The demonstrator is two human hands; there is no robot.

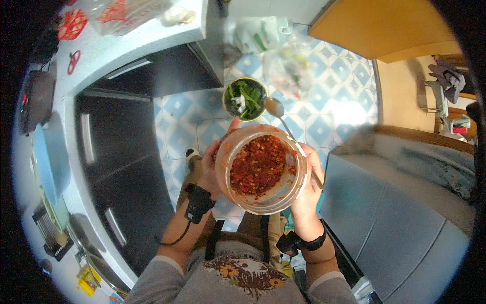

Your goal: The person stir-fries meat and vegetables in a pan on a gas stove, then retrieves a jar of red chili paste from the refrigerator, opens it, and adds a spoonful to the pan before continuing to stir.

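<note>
A clear, wide-mouthed plastic jar (222, 164) is held in front of my body, tilted so that its open mouth shows. Chopped red chili sauce (258, 164) lies inside, with smears on the wall. My left hand (208, 169) is closed round the jar's left side, its thumb and fingers partly hidden behind it. On the other side my right hand (305, 200) grips the jar and also a metal spoon (274, 107). The spoon's handle runs along the jar's right side, and its bowl points away from me, beyond the rim.
On the tiled floor stands a round, yellow-rimmed container (224, 100) with green stems and leaves. Plastic bags (288, 71) lie past it. Dark cabinets (124, 157) and a white counter (152, 43) with red scissors (74, 62) are at left; a grey-blue panelled unit (374, 213) is at right.
</note>
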